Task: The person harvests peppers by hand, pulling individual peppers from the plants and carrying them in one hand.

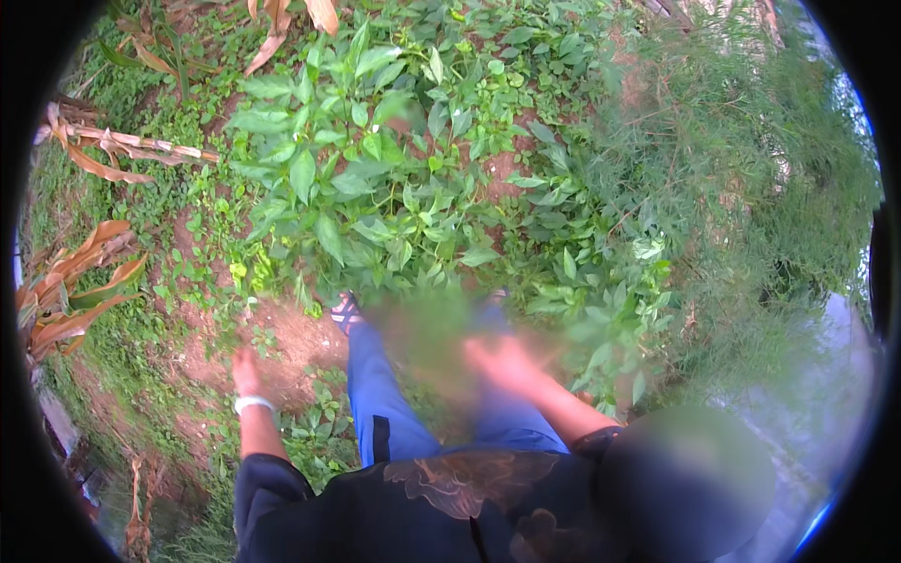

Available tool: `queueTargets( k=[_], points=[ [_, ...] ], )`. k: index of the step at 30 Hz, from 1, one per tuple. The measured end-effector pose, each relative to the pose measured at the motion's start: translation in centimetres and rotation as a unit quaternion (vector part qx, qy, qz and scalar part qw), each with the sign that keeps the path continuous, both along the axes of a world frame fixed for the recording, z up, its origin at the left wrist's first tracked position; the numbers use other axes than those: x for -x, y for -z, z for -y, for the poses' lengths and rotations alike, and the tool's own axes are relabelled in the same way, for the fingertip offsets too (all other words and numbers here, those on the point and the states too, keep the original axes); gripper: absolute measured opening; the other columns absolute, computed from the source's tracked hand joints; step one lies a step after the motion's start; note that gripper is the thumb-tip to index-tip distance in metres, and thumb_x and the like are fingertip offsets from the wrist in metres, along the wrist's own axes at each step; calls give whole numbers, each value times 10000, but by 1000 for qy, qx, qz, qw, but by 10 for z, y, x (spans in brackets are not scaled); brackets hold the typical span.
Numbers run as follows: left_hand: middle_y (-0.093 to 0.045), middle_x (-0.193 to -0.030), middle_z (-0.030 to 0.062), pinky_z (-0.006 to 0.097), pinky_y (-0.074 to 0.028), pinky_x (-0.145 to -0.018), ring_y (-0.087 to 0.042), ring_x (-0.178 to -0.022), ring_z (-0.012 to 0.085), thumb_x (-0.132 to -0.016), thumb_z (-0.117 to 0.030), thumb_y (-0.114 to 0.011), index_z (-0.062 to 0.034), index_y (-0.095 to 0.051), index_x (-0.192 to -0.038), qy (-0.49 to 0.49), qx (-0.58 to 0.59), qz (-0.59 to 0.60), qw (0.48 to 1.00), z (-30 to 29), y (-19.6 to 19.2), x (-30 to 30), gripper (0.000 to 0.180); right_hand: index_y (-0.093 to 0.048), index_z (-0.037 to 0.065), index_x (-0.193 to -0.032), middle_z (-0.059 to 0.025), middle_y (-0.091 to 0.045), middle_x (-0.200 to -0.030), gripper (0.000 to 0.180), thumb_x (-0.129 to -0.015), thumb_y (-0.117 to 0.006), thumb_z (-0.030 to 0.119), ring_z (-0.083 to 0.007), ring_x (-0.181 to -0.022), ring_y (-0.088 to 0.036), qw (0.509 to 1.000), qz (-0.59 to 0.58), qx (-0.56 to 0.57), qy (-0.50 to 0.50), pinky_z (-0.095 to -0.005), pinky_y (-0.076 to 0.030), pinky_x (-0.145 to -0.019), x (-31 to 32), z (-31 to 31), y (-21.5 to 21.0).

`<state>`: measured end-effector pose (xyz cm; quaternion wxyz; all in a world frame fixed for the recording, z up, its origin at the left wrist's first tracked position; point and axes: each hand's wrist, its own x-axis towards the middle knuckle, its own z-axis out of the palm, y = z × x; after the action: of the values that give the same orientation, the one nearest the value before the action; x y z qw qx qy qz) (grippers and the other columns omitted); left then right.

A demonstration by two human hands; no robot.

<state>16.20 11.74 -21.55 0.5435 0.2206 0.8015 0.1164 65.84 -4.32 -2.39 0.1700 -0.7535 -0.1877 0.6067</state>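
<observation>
Dark top (375, 511): near, centre
Leafy plants (302, 175): far of both hands
Left hand (247, 372): low weeds (266, 340) just beyond; grip unclear
Right hand (507, 362): blurred, cannot tell grip

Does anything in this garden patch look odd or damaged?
Yes: the corn-like leaves at the left are brown and withered, while the pepper-like plants in the middle are green. The right hand looks blurred, so its grip is unclear.

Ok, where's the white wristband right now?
In the head view, the white wristband is at lower left, around the wrist just below the left hand and left of the blue trousers.
</observation>
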Motion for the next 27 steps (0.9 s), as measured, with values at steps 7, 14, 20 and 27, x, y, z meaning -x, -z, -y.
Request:
queueTargets(
  k=[7, 14, 20, 27],
  points=[
    [-479, -1319, 110, 477, -380, -920, -459, -1191, 274, -845, -285, -568, -110, -422, -1346, -74, 124, -42, 989, 188, -67, -28, 550, -604, -2, -801, -121, -626, -659, 335, -912, -570, 312, -218, -615, -600, 997, 24, -64, -26, -351, -476, -622, -27, 9, -5],
    [-497, -1279, 77, 387, -470, -748, -544, -1043, 247, -883, -294, -570, -109, -471, -1298, -115, 186, -11, 976, 296, -131, -47, 465, -575, -19, -778, -250, -594, -679, 383, -903, -533, 341, -426, -707, -603, 954, 125, -167, -215, -493, -467, -640, -67, 37, 8],
    [-499, -1279, 88, 354, -487, -731, -543, -1070, 235, -895, -277, -571, -86, -450, -1317, -108, 177, 12, 978, 264, -138, -105, 479, -590, -37, -842, -252, -621, -744, 394, -905, -539, 348, -420, -743, -613, 979, 153, -76, -112, -477, -477, -681, -94, 82, -10],
    [-554, -1118, 42, 357, -430, -878, -529, -993, 181, -914, -209, -568, -82, -460, -1279, -114, 21, 106, 988, 148, -155, -111, 401, -602, -7, -785, -98, -618, -633, 329, -912, -559, 293, -193, -590, -602, 990, 141, -11, 17, -335, -486, -586, -55, 81, -41]
  ],
)
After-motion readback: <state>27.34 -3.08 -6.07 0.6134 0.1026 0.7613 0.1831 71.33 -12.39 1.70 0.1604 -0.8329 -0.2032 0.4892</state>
